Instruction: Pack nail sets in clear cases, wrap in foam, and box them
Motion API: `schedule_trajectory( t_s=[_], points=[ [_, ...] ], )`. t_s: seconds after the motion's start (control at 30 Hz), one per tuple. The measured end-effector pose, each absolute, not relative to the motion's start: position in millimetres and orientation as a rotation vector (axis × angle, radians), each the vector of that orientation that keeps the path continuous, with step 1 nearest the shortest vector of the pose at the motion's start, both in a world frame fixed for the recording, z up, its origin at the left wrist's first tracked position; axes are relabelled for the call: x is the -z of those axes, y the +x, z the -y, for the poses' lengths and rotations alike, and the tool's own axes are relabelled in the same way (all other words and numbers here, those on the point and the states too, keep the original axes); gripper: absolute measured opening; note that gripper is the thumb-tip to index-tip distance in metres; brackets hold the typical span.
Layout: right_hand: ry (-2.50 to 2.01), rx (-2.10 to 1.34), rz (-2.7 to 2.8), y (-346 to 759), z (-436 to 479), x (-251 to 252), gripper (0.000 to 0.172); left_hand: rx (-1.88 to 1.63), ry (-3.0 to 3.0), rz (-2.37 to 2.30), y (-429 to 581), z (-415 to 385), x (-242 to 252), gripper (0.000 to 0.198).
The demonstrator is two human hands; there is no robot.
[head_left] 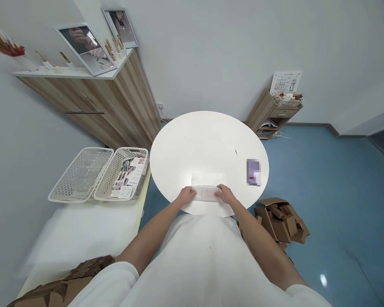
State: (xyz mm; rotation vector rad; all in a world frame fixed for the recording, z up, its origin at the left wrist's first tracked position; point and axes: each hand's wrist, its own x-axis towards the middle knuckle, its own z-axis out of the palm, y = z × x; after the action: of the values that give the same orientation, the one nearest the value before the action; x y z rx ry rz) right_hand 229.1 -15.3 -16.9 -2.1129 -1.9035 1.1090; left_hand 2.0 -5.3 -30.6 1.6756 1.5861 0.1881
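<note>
A translucent whitish packet (pixel 206 193) lies between my hands near the front edge of the round white table (pixel 201 140). My left hand (pixel 187 195) grips its left end, with the fingers pressed together. At the right end, my right hand (pixel 224 194) pinches the same packet. Just behind it, a pale flat sheet (pixel 207 178) rests on the tabletop; whether it is joined to the packet I cannot tell. A blurred purple item (pixel 253 172) sits toward the table's right edge.
Left of the table are a white basket of printed cards (pixel 97 194) and its open lid (pixel 81 175). Cardboard boxes (pixel 283 221) stand on the floor at right; more folded cardboard (pixel 67 285) is at lower left. A wooden cabinet (pixel 128 98) stands behind left.
</note>
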Motion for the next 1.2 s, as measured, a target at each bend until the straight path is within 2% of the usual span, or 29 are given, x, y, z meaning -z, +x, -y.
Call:
schedule_trajectory(
  t_s=[0.07,0.17,0.27,0.33,0.43,0.5,0.6,0.67,0.83,1.03,1.2],
  points=[
    [-2.173,-1.014,1.846,232,19,19,0.026,-0.177,1.671,-1.625,3,3,29,0.017],
    [-2.245,-0.831,1.744,236,29,25,0.04,-0.176,1.662,-1.678,4,4,23,0.019],
    [-2.302,-0.727,1.62,235,43,32,0.057,-0.292,1.833,-1.763,9,11,16,0.038],
    [-2.336,-0.802,1.514,231,49,34,0.063,-0.33,2.108,-1.645,14,19,12,0.047],
    [-2.301,-1.024,1.281,224,48,32,0.067,-0.163,2.392,-1.27,23,30,10,0.05],
    [-2.24,-1.129,1.185,222,44,28,0.06,-0.036,2.419,-1.192,26,35,12,0.053],
    [-2.16,-1.223,1.208,223,44,22,0.036,0.052,2.404,-1.196,26,35,15,0.057],
    [-2.126,-1.245,1.237,224,47,19,0.027,0.069,2.408,-1.163,23,33,15,0.061],
    [-2.106,-1.223,1.267,215,47,18,0.021,0.077,2.361,-1.157,23,31,13,0.063],
    [-1.996,-1.265,1.404,198,30,20,0.022,0.077,2.316,-1.191,19,31,15,0.06],
    [-1.995,-1.093,1.572,198,36,18,0.025,-0.086,1.926,-1.681,6,34,26,0.067]
  ],
)
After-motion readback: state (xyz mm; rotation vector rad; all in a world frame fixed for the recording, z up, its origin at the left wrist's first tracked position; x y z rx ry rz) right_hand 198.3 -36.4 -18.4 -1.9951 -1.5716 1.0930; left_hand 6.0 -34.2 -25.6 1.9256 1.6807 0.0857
